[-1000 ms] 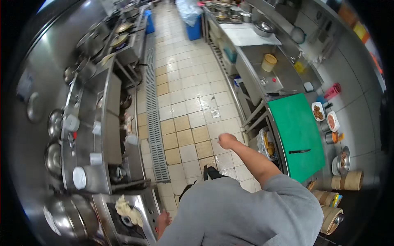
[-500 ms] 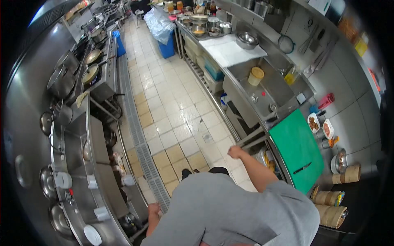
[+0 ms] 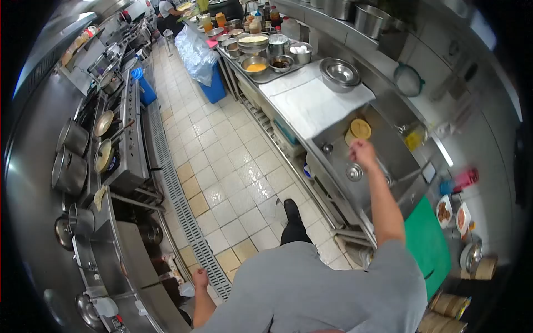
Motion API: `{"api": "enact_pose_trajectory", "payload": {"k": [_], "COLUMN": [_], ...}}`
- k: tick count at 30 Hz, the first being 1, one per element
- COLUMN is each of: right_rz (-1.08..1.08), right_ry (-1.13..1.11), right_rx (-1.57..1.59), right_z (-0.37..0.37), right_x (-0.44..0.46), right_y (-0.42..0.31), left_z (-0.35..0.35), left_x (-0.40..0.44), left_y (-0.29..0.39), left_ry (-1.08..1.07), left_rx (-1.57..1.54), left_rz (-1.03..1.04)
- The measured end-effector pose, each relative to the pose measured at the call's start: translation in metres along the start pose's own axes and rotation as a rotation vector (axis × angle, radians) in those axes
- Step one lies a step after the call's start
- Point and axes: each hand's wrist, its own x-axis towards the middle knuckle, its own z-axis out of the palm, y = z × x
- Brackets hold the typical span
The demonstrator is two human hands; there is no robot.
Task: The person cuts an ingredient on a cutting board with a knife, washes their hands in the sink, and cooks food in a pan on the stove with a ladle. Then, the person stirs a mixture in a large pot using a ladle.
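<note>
My right hand [image 3: 362, 154] is over the sink [image 3: 400, 161], its fingers curled in with nothing seen in them. Just beyond it in the view stands a tub with a yellow lid [image 3: 360, 129]; the hand overlaps its lower edge, and I cannot tell whether they touch. Low by my left side hangs my left hand [image 3: 200, 278], loosely closed on nothing, above the floor drain grate [image 3: 191, 233]. A metal drain strainer [image 3: 353, 172] lies in the sink close to my right hand.
Steel bowls [image 3: 340, 74] rest on a white cloth [image 3: 311, 102] beyond the sink. A green cutting board [image 3: 425, 247] lies nearer me. Pans [image 3: 103, 155] sit on the left stove. A blue bin [image 3: 212, 86] stands by the counter; another person [image 3: 166, 11] is far back.
I have moved forward along the aisle. My right hand has gone from beside the counter to over the sink. My left hand still hangs low, and one foot has stepped ahead.
</note>
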Motion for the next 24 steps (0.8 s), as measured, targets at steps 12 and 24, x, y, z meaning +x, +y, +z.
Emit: {"api": "enact_pose_trajectory", "payload": {"k": [12, 24], "right_rz": [-0.011, 0.308], "right_ry": [0.340, 0.189], "right_rx": [-0.277, -0.341], "right_z": [-0.081, -0.080], "right_x": [0.540, 0.580], "right_y": [0.026, 0.008], "left_z": [0.048, 0.110], "left_x": [-0.091, -0.117], "left_y": [0.185, 0.151], "left_ry": [0.108, 0.104], "left_rx": [0.093, 0.353], "left_rz": [-0.313, -0.367]}}
